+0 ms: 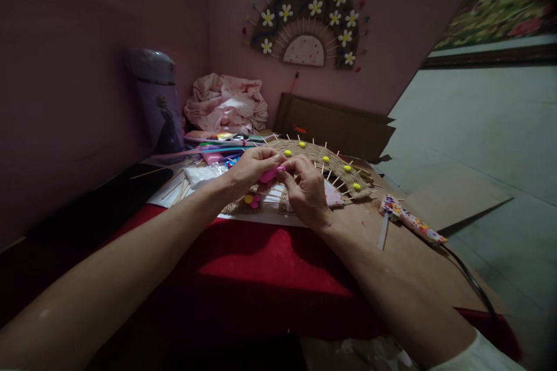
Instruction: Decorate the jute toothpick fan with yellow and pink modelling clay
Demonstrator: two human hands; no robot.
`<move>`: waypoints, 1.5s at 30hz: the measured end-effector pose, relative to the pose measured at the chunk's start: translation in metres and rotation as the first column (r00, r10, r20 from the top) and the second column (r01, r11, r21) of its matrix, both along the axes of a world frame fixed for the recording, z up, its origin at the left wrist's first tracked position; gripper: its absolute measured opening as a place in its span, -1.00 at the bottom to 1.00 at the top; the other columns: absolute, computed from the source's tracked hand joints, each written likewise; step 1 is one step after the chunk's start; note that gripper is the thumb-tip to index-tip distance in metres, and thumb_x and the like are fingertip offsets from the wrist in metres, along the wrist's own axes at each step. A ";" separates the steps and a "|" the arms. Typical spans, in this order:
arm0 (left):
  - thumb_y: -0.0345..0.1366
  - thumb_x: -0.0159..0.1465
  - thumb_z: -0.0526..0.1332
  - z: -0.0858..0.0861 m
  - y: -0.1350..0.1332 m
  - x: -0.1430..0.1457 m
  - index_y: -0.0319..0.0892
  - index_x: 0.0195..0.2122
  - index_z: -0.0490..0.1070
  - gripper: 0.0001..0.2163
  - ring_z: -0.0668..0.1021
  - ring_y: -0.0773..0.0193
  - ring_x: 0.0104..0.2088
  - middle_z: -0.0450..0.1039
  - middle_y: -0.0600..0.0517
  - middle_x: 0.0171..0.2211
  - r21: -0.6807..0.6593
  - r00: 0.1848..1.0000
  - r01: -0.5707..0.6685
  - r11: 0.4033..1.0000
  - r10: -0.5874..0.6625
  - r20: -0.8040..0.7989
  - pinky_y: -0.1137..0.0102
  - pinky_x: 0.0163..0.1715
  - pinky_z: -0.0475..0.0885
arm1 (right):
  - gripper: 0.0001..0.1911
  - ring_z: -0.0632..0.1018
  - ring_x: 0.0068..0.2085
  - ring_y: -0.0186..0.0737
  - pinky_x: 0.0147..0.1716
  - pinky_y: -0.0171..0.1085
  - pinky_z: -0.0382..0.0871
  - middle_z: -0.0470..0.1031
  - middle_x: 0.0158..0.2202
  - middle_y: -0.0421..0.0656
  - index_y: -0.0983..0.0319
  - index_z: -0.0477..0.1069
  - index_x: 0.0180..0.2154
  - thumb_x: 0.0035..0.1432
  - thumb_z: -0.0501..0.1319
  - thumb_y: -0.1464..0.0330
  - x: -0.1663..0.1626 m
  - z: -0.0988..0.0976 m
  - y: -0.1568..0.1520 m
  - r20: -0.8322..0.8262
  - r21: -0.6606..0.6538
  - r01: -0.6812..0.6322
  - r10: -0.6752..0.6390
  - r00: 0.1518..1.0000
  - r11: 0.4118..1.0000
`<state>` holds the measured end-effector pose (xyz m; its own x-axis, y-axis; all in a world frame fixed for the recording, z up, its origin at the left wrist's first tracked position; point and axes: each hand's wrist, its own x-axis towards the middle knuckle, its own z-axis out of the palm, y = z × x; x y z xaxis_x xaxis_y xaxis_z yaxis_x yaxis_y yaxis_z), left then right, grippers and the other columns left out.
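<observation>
Between both hands is a small piece of bright pink modelling clay [270, 174]. My left hand [255, 169] pinches its left side, and my right hand [303, 188] has thumb and fingertips closed at its right end. Below and behind them lies a half-round fan-shaped craft [319, 152] of woven twine with thin wooden sticks along its edges. Yellow dots [326, 159] sit on the twine band. At its lower left, pink petals [255, 203] lie beside a yellow dot. My right hand hides part of the craft's middle.
A hot glue gun [411, 220] with flowered covering lies on brown cardboard [418, 266] at the right, its cord trailing forward. Behind are a lilac bottle [159, 104], crumpled pink cloth [228, 103] and craft supplies. A finished flowered fan [304, 20] hangs on the wall. Red cloth [261, 266] covers the table front.
</observation>
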<state>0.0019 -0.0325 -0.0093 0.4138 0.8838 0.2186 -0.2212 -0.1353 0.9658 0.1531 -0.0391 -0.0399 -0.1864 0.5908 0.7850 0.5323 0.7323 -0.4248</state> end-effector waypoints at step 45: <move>-0.31 0.34 0.15 -0.002 -0.003 0.004 -0.22 -0.45 0.35 -0.79 0.20 0.48 -0.87 0.18 0.21 -0.81 0.030 0.957 -0.205 0.978 0.206 -0.205 0.58 -0.87 0.06 | -0.85 0.43 -0.46 -0.34 -0.44 -0.31 0.36 0.44 -0.49 -0.21 0.22 0.39 -0.46 0.17 0.23 0.38 0.001 0.003 -0.004 0.152 -0.011 -0.194 0.194 0.969 0.981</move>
<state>0.0057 -0.0353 -0.0116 0.2603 0.9530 0.1551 0.0162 -0.1649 0.9862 0.1545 -0.0433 -0.0370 -0.4139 0.5285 0.7412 0.4378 0.8294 -0.3469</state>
